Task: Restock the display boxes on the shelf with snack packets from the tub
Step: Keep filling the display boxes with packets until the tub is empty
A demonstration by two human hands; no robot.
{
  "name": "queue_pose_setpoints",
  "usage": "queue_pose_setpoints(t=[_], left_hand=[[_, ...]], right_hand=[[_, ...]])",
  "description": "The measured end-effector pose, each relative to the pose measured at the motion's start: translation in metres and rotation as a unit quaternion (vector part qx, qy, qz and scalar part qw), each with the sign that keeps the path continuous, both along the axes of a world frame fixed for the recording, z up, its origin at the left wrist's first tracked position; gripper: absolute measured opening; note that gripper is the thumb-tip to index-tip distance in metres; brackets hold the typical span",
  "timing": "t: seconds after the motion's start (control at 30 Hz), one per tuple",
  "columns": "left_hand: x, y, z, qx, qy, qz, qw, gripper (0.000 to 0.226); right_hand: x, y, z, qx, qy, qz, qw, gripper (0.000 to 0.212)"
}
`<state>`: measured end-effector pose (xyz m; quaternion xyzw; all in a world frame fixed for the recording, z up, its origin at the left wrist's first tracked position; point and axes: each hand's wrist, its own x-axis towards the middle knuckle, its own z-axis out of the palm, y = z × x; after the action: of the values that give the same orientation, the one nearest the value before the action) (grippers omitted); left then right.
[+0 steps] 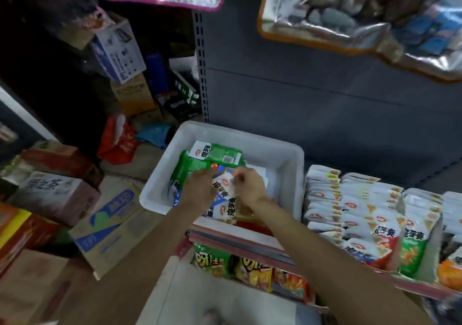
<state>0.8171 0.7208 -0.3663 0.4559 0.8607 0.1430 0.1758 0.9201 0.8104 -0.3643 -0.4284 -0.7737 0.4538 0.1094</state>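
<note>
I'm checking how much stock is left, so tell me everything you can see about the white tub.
The tub is a white, rectangular plastic bin with rounded corners and a rolled rim. It sits level on the shelf, left of the display boxes, against the grey back panel. It holds a few packets, green and blue-white, with bare floor showing at the right. The left hand and right hand reach in, gripping packets.
</note>
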Motion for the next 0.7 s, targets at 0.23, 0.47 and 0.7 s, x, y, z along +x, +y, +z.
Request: queue_pose_setpoints(t=[0.23,0.47,0.7], left_hand=[[0.042,0.024,0.044,0.183,-0.098,-0.076,0.975,0.04],[0.139,0.087,0.066,0.211,-0.166,-0.152,0.951,0.018],[0.209,0.129,0.053,0.056,0.03,-0.293,0.954,0.039]], right_hand=[[0.081,0.04,0.062,-0.041,0.196,0.0,0.98,0.013],[0.188,0.085,0.088,0.054,0.179,-0.116,0.975,0.025],[0.282,0.132,0.101,0.137,0.194,-0.26,0.936,0.022]])
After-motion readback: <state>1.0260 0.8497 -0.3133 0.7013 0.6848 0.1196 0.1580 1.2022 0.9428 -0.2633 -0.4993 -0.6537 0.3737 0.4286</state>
